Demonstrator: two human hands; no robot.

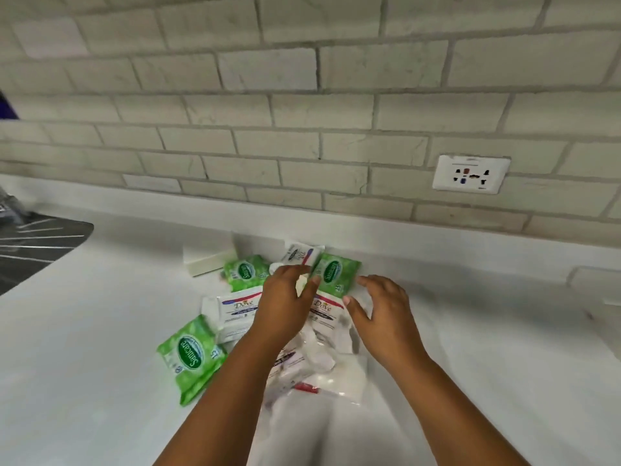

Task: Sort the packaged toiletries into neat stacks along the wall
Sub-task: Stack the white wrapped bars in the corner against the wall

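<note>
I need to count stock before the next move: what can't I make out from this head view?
- Items beneath the left hand and right hand: hidden by hands and forearms.
- Contents of the clear plastic bag: blurred, crumpled.
- Small print on the green wipes pack: too small.
- Dark sink: cut off at left edge.

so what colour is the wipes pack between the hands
Green with a white label, the wipes pack shows in the head view.

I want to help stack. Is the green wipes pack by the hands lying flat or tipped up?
Tipped up. The green wipes pack leans with its far edge raised, the left hand pinching its left edge.
</note>
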